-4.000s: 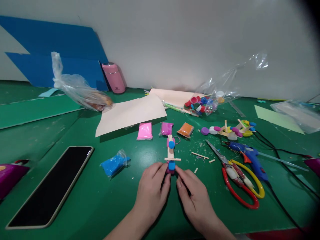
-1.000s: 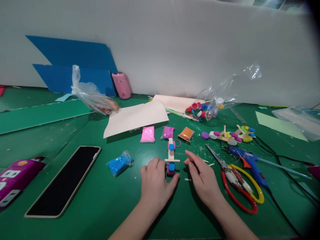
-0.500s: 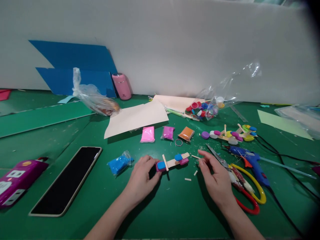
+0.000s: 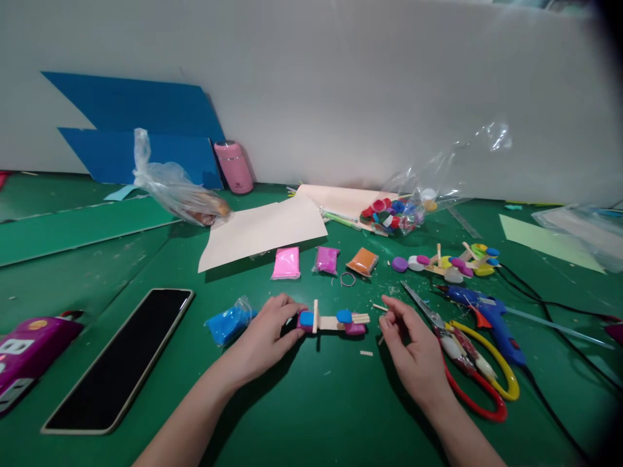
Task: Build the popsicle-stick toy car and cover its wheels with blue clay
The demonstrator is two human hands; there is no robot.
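My left hand (image 4: 269, 333) grips the left end of a small craft-stick model (image 4: 329, 322) between thumb and fingers. The model has a wooden strip with blue and magenta rounded pieces at both ends. A short stick crosses it near my fingers, and several thin sticks jut from its right end. My right hand (image 4: 411, 344) hovers low over the table with its fingers loosely curled and apart, nothing visibly held. Beside its fingertips lies a thin wooden bit (image 4: 379, 307). Another short offcut (image 4: 366, 353) rests between the hands.
Scissors (image 4: 457, 344) and a blue glue gun (image 4: 487, 314) lie right of my right hand. A blue clay packet (image 4: 228, 322) sits beside my left hand, and a phone (image 4: 121, 357) further left. Behind are a pink packet (image 4: 286, 263), an orange packet (image 4: 363, 261) and another colourful model (image 4: 452, 263).
The model has turned so that it lies more level, shifting slightly left with my left hand. My right hand has moved a little left, closer to the wooden bits.
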